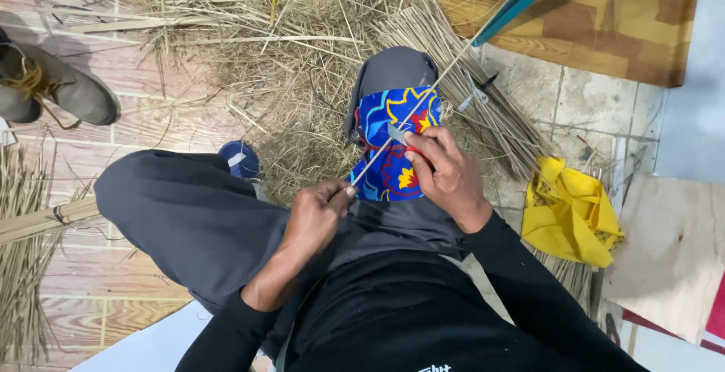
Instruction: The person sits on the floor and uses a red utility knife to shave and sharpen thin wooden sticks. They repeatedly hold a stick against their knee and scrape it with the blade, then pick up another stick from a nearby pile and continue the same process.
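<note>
The left hand (317, 213) pinched the stick's (423, 104) near end, its length running up-right under the right hand's (445, 172) pinched blade (397, 133).

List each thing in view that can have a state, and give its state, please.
Left hand: closed, pinching the near end of the thin stick.
Right hand: closed on a small blade, pressed against the stick.
Thin stick: held slanted across the knee.
Patterned cloth: draped over the knee.
Stick bundle: lying on the floor, fanned out.
Yellow bag: crumpled, open.
Straw pile: loose, scattered.
</note>
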